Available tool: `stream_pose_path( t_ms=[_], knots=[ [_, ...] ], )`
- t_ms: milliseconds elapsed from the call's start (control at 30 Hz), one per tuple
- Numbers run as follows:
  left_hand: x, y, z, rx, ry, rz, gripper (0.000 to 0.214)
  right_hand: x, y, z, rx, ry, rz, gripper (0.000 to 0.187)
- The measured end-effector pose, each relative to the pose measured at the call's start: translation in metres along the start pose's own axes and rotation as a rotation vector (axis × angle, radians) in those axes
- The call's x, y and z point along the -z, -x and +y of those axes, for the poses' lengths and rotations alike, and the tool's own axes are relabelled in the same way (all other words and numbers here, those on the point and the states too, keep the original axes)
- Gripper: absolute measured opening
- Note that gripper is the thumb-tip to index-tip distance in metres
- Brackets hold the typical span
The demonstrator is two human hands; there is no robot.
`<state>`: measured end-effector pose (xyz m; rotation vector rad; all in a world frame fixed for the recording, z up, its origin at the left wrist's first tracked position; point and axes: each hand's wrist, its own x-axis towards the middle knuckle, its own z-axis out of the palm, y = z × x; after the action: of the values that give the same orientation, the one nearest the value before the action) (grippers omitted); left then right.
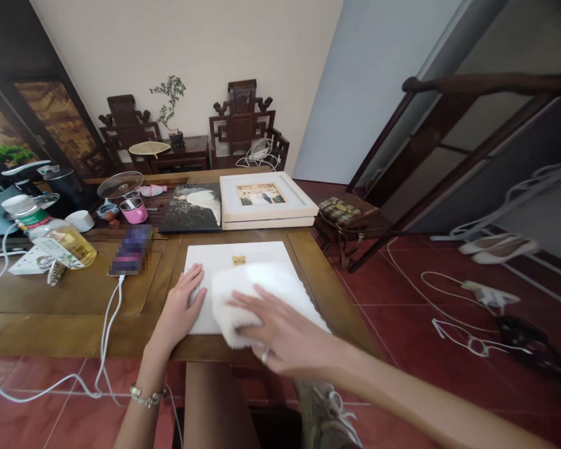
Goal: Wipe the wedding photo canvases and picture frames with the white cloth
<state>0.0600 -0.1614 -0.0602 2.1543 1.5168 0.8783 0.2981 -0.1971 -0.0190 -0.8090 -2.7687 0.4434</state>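
Observation:
A flat white board (208, 257) lies on the wooden table near its front edge, a small yellow bear-shaped mark (238, 260) showing on it. My left hand (186, 298) rests on the board's left side, fingers stretched out, holding nothing. Over the board's middle and right, my right hand (271, 327) grips a fluffy white cloth (236, 299), pressed down with its fingers spread across the top. The cloth hides part of the board beneath it.
Behind the board sit framed wedding photos (271, 218) and a dark photo panel (191, 209). Leftward are a charging phone (131, 249), a pink mug (134, 211), an oil-coloured bottle (58, 237) and white cables (105, 337). A wooden chair (416, 137) stands right.

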Motion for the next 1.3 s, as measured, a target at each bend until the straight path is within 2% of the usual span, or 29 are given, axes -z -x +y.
stream_pose_path(
  t_ms=[100,167,267,367,500,600,667,767,867,967,1033,1133,1300],
  knots=[
    [0.000,0.000,0.001,-0.002,-0.001,0.004,0.044,0.012,-0.031,0.035,-0.074,0.065,0.069,0.039],
    [0.001,0.000,0.001,-0.002,0.000,-0.003,0.044,0.019,-0.052,0.054,-0.107,0.115,0.065,0.039],
    [0.002,0.000,0.002,-0.002,0.001,-0.007,0.044,0.022,-0.069,0.063,-0.129,0.174,0.036,0.038],
    [0.002,0.000,0.002,-0.006,0.004,-0.001,0.044,0.012,-0.060,0.043,-0.097,0.239,-0.017,0.039],
    [0.002,0.000,0.001,-0.007,0.010,-0.012,0.043,-0.004,-0.025,-0.006,0.047,0.237,-0.056,0.031],
    [0.002,0.000,0.001,-0.024,0.017,-0.027,0.043,-0.005,-0.007,-0.034,0.141,0.203,-0.060,0.026],
    [0.002,0.000,0.000,-0.027,0.018,-0.032,0.044,-0.001,-0.006,-0.038,0.137,0.160,-0.065,0.024],
    [0.002,0.000,0.000,-0.013,0.013,-0.038,0.045,0.005,-0.022,-0.019,0.027,0.104,-0.038,0.027],
    [0.002,0.001,0.001,0.001,0.008,-0.043,0.046,0.007,-0.051,0.019,-0.110,0.152,0.057,0.036],
    [0.002,0.001,0.002,0.001,0.003,-0.042,0.045,0.011,-0.080,0.050,-0.112,0.171,0.074,0.039],
    [0.002,0.001,0.003,0.002,0.001,-0.035,0.044,0.014,-0.090,0.058,-0.092,0.176,0.064,0.041],
    [0.002,0.001,0.003,-0.003,-0.002,-0.033,0.043,0.012,-0.086,0.047,-0.098,0.209,-0.021,0.045],
    [0.002,0.001,0.000,-0.031,0.002,-0.043,0.046,0.002,-0.047,-0.010,-0.034,0.212,-0.121,0.039]
  ],
)
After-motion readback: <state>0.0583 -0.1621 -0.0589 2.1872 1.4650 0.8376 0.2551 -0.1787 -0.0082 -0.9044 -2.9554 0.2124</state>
